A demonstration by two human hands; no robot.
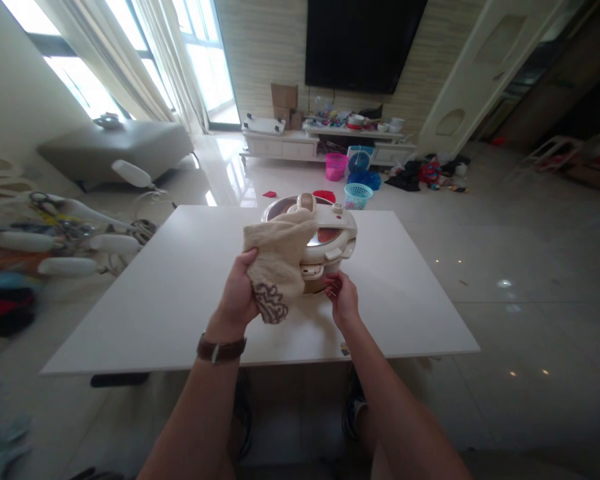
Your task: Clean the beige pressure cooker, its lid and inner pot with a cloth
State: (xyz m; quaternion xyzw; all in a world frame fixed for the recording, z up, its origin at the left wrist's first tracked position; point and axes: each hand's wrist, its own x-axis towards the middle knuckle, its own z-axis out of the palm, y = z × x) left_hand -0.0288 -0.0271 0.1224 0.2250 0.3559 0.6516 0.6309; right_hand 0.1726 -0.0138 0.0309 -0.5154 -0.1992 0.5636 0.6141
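My left hand (239, 293) is closed on the left edge of a beige cloth (277, 250) with a brown squiggly pattern at its lower corner. The cloth hangs in front of the left part of a cream electric cooker (343, 230), hiding some of its lid and body. The cooker stands on a white table (180, 300). Beside the cooker's lower right front is my right hand (343, 298), its fingers loosely bent and apart, with nothing seen in them. Whether its fingertips touch the cooker I cannot tell.
Past the table's far edge, a teal basket (359, 195) and a pink bucket (336, 167) stand on the glossy floor. A low white cabinet (280, 148) runs along the back wall, loaded with clutter. At left are white lamp-like arms (115, 244) and a grey bench (125, 150).
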